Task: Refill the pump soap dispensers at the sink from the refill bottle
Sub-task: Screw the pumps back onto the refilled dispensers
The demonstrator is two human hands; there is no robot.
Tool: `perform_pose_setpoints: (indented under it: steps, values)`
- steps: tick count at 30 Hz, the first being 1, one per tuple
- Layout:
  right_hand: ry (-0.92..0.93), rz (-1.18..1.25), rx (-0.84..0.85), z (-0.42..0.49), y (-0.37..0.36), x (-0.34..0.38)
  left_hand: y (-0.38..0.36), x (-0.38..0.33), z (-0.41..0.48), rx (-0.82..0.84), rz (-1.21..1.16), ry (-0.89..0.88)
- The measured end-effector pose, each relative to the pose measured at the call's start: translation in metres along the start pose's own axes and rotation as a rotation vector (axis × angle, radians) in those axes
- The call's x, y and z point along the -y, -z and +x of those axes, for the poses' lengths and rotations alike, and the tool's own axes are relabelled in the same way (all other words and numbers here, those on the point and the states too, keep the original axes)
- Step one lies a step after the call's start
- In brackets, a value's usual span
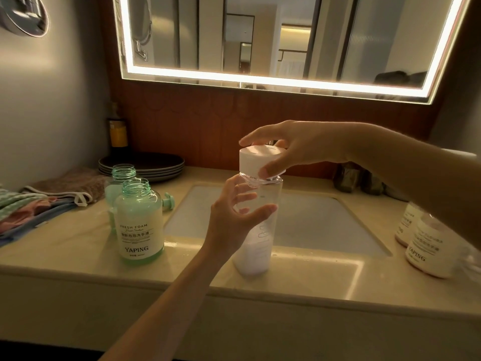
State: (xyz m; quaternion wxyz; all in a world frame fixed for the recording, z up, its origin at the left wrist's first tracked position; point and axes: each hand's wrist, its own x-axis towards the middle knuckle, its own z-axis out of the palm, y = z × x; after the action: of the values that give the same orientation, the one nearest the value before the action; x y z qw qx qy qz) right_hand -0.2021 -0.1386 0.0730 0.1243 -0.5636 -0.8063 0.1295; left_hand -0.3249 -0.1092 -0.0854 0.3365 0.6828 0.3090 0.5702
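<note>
One risk: your left grip clasps the refill bottle, upright on the tabletop before the sink; right grip pinches its cap. A cap yielding suddenly could tip it, spilling soap.

You have two green translucent plastic dispenser bottles at frame left, two pinkish-white plastic dispenser bottles at right edge, one tall clear plastic refill bottle at centre, one stack of dark round plates.
</note>
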Motion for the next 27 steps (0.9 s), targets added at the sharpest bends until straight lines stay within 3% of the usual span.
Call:
perform_pose_setpoints:
  steps: [6, 13, 19, 27]
  values:
    - [-0.033, -0.245, -0.2, 0.005, -0.021, -0.001, 0.0, -0.001, -0.001, -0.001, -0.001, 0.0]
    - [0.009, -0.051, 0.029, -0.003, -0.001, 0.006, -0.001, -0.001, 0.0, -0.006, -0.005, 0.007]
    - [0.033, -0.278, -0.127, 0.001, -0.012, 0.0, -0.001, -0.001, -0.001, 0.004, -0.004, 0.007]
    - [0.017, -0.034, 0.02, 0.0, -0.004, -0.006, -0.001, 0.001, -0.001, 0.0, -0.011, -0.003]
